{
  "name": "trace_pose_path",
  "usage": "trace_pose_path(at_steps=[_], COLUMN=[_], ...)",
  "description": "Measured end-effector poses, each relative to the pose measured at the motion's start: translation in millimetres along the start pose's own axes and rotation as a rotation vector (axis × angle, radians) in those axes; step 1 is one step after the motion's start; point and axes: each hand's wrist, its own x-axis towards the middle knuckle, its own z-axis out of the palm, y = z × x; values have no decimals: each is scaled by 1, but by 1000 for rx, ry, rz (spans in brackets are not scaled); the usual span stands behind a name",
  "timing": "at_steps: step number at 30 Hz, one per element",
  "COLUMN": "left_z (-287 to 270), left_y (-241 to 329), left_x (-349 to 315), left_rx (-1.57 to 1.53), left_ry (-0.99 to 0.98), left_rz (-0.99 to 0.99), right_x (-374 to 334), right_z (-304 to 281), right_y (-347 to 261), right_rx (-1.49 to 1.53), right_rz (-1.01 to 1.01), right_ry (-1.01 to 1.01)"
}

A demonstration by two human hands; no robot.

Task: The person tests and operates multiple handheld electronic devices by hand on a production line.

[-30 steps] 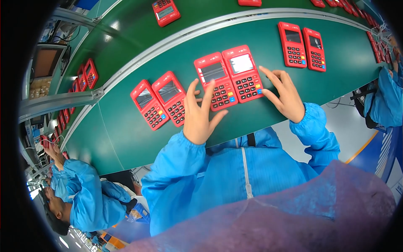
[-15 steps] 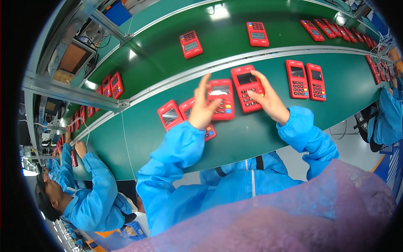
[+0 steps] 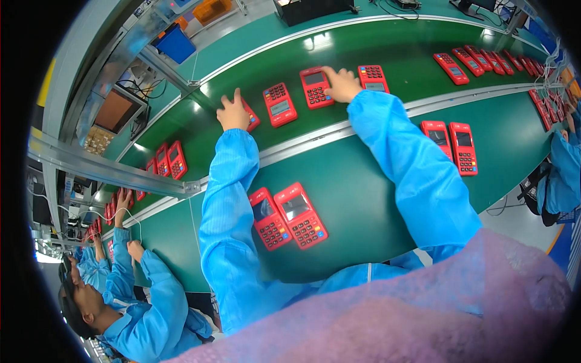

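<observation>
Hands reached to the upper centre of the frame: left hand (image 3: 233,113) lay open-fingered on one red terminal (image 3: 250,116), right hand (image 3: 342,84) loosely curled, fingers touching another terminal (image 3: 316,87) on the belt (image 3: 387,45)

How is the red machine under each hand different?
The left hand lies over its red terminal, hiding most of it; the right hand touches only the edge of its red terminal, so screen and keys show. Both are red keypad devices on the far green belt.
</observation>
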Motion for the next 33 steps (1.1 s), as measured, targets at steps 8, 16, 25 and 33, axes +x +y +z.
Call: trace_pose_path(at_steps=[8, 16, 25, 33], left_z=[19, 9, -120, -112], left_y=[87, 11, 100, 98], left_x=[24, 48, -186, -275], left_rx=[-43, -916, -198, -212], left_ry=[-442, -331, -115, -327], left_rz=[-55, 39, 1170, 939], right_x=[17, -3, -228, -294], right_z=[-34, -65, -93, -79], right_y=[39, 41, 47, 69], right_rx=[-228, -111, -285, -225], right_rz=[631, 84, -946, -688], right_ry=[-157, 80, -209, -150])
